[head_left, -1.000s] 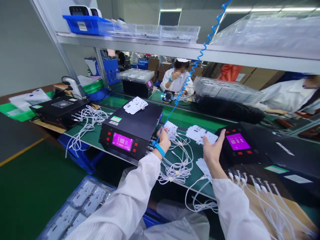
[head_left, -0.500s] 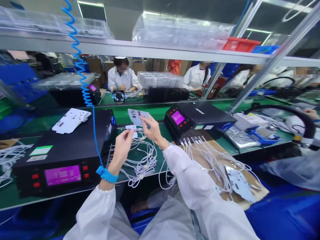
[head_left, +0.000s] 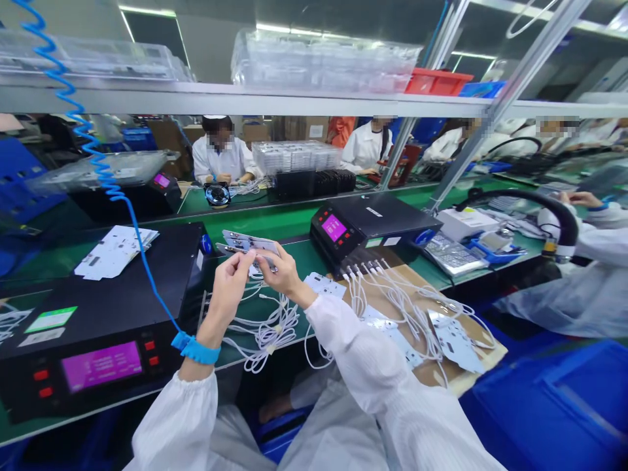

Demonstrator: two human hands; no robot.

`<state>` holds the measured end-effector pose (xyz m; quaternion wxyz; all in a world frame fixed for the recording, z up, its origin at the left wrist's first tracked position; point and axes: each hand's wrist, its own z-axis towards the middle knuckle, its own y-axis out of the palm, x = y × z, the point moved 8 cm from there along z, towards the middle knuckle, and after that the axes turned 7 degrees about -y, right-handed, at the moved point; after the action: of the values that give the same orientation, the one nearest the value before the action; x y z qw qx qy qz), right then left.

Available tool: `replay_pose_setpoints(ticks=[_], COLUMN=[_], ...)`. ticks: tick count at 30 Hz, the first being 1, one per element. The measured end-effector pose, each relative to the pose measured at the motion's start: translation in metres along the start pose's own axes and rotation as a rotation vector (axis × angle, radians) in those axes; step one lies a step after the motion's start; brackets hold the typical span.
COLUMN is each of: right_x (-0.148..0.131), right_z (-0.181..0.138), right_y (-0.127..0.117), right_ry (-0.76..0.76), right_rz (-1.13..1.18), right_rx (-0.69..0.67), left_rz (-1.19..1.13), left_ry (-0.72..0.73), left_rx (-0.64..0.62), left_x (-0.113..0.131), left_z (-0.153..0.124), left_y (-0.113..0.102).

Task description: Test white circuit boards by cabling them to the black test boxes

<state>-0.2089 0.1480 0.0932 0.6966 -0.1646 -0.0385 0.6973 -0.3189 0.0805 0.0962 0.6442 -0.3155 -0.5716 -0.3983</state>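
In front of me, two thin white circuit boards (head_left: 260, 243) are held tilted, one above the other, with small dark components along their edges. My right hand (head_left: 283, 273) is closed on them from the right. My left hand (head_left: 228, 288) pinches the near edge of the lower board, its fingertips meeting those of the right hand, which partly hide the boards. Below lies a bundle of white cables (head_left: 272, 327) on the green bench. A blue wrist strap (head_left: 196, 348) circles my left wrist, tied to a coiled blue cord (head_left: 103, 171).
A black box with a purple display (head_left: 101, 366) stands left, bearing several white boards (head_left: 115, 254). Another black box (head_left: 375, 219) sits right, with white cables plugged into its front. More boards (head_left: 454, 340) lie on cardboard (head_left: 422, 281). A metal shelf (head_left: 206, 98) crosses above.
My view has turned right, so the scene has shifted left. The hands have come together, and the left hand now pinches the board's edge. A second board shows below the first.
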Motion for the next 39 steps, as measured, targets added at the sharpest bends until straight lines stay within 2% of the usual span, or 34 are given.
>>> replay_pose_setpoints(ticks=[3, 6, 9, 12, 15, 20, 25, 30, 33, 36, 39], right_x=[0.005, 0.012, 0.024, 0.038, 0.052, 0.075, 0.085, 0.091, 0.102, 0.119, 0.135], right_z=[-0.001, 0.001, -0.001, -0.012, -0.024, -0.031, -0.029, -0.032, -0.033, -0.032, -0.033], right_y=[-0.005, -0.016, -0.030, -0.035, -0.033, -0.028, -0.023, -0.008, -0.004, -0.010, -0.016], right_ry=[0.056, 0.167, 0.379, 0.653, 0.833, 0.914, 0.960, 1.001, 1.025, 1.058, 1.143], right_rz=[-0.019, 0.006, 0.087, 0.203, 0.351, 0.634, 0.708, 0.781, 0.816, 0.804, 0.779], right_rx=[0.021, 0.144, 0.351, 0.505, 0.606, 0.798, 0.858, 0.877, 0.953, 1.016, 0.965], left_rz=[0.036, 0.129, 0.408, 0.610, 0.657, 0.712, 0.796, 0.838, 0.857, 0.912, 0.981], left_ry=[-0.039, -0.028, 0.082, 0.178, 0.208, 0.214, 0.204, 0.183, 0.168, 0.145, 0.102], left_rx=[-0.011, 0.024, 0.104, 0.044, 0.009, -0.023, -0.002, 0.067, 0.095, 0.144, 0.226], left_x=[-0.008, -0.020, -0.027, -0.029, -0.026, -0.024, -0.029, -0.035, -0.041, -0.048, -0.050], left_z=[0.005, 0.011, 0.015, 0.017, 0.017, 0.015, 0.019, 0.021, 0.022, 0.022, 0.021], left_y=[-0.002, -0.004, 0.000, 0.020, 0.036, 0.056, 0.064, 0.061, 0.055, 0.037, 0.009])
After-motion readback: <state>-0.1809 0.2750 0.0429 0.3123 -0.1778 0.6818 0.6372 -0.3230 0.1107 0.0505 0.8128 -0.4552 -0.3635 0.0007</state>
